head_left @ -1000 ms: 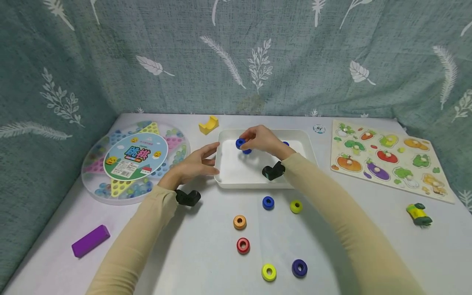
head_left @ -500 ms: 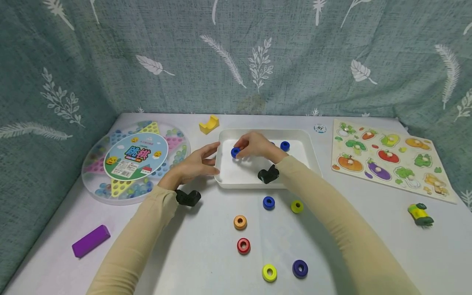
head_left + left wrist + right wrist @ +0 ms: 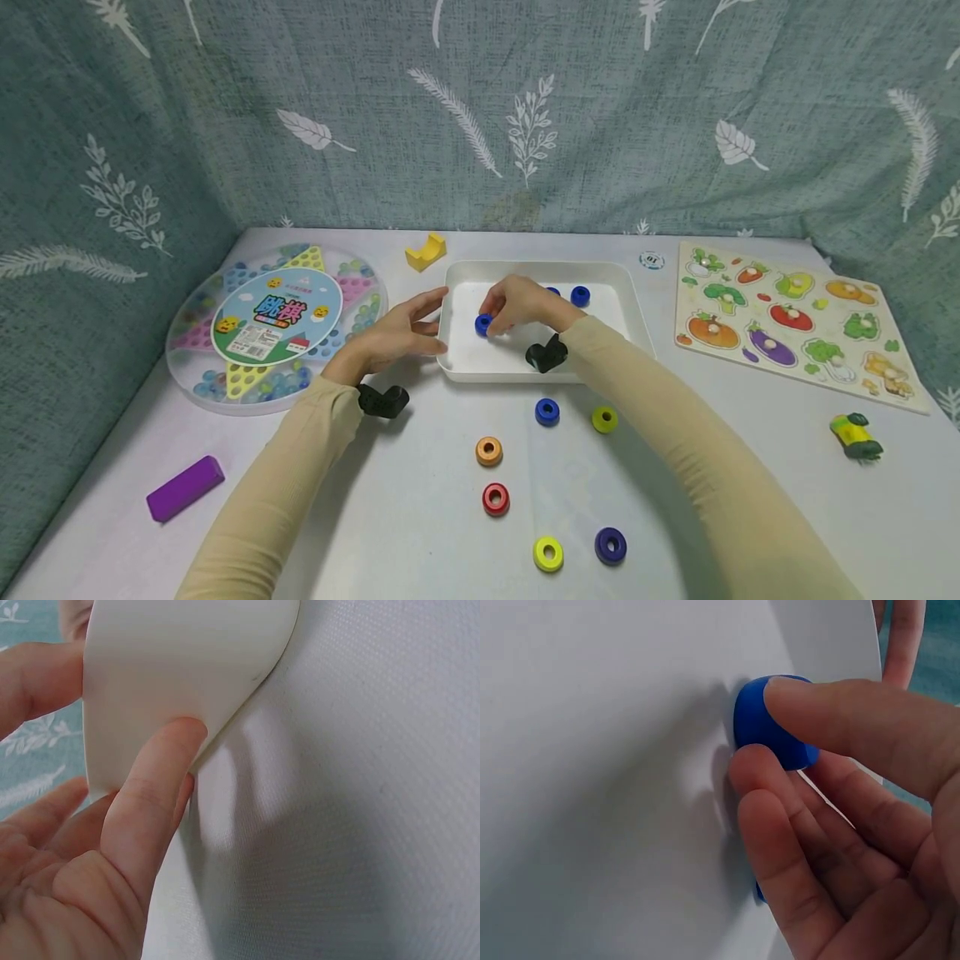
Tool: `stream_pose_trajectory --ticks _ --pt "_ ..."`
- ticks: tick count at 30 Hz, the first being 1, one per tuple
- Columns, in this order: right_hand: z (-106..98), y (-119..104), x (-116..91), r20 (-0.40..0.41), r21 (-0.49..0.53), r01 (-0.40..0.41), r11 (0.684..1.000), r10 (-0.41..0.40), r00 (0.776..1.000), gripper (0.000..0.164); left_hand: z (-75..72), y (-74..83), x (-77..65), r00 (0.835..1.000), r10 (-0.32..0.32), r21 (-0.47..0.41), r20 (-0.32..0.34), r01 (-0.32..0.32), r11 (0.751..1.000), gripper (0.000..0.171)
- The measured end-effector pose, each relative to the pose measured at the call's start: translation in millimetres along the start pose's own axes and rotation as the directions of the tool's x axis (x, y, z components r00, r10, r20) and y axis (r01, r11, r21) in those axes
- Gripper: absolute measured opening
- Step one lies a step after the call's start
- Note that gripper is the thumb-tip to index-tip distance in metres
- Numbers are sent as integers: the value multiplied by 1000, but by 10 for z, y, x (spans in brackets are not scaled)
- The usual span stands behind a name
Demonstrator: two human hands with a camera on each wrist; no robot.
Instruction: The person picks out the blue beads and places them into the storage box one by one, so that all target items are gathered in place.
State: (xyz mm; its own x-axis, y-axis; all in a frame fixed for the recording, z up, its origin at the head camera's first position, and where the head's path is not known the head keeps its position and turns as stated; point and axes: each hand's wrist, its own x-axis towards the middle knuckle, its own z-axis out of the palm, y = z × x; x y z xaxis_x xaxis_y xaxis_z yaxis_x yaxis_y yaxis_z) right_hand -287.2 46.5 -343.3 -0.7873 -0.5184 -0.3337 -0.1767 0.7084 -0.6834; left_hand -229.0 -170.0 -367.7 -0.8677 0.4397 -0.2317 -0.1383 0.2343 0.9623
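My right hand (image 3: 521, 302) is inside the white tray (image 3: 468, 369), pinching a blue ring-shaped bead (image 3: 481, 326) between thumb and fingers. The right wrist view shows this blue bead (image 3: 761, 724) low against the tray floor, the thumb on one side and fingertips on the other. Two more blue beads, one partly behind the hand (image 3: 552, 291) and one to its right (image 3: 580, 296), lie near the tray's back wall. My left hand (image 3: 393, 333) touches the tray's left side; in the left wrist view its straight thumb (image 3: 154, 791) rests on the outer wall (image 3: 172, 667).
In front of the tray lie a blue bead (image 3: 547, 412), two yellow-green beads, an orange bead (image 3: 489, 451), a red bead (image 3: 496, 499) and a dark blue bead (image 3: 611, 546). A round marble game box (image 3: 277, 317) stands left, a vegetable puzzle board (image 3: 795, 325) right.
My right hand has brought the blue bead down and toward the front of the tray, onto or close to its floor. The left hand has stayed at the tray's side.
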Motion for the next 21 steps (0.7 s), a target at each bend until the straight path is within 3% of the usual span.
stream_pose_trajectory --ticks 5,9,16,21 --pt "-42 -6 -35 15 9 5 1000 -5 1000 30 6 7 -2 1000 -1 1 -6 1 1000 91" --pt "-165 -9 -165 -8 81 23 996 -22 1000 35 17 19 -1 1000 -17 15 -9 17 1000 91" --pt "-339 -36 -679 -111 206 128 970 -107 988 37 24 26 -6 1000 -19 21 -7 20 1000 91" --pt "-202 98 -1103 -144 219 211 953 -182 973 33 14 26 -12 1000 -21 29 -9 21 999 91"
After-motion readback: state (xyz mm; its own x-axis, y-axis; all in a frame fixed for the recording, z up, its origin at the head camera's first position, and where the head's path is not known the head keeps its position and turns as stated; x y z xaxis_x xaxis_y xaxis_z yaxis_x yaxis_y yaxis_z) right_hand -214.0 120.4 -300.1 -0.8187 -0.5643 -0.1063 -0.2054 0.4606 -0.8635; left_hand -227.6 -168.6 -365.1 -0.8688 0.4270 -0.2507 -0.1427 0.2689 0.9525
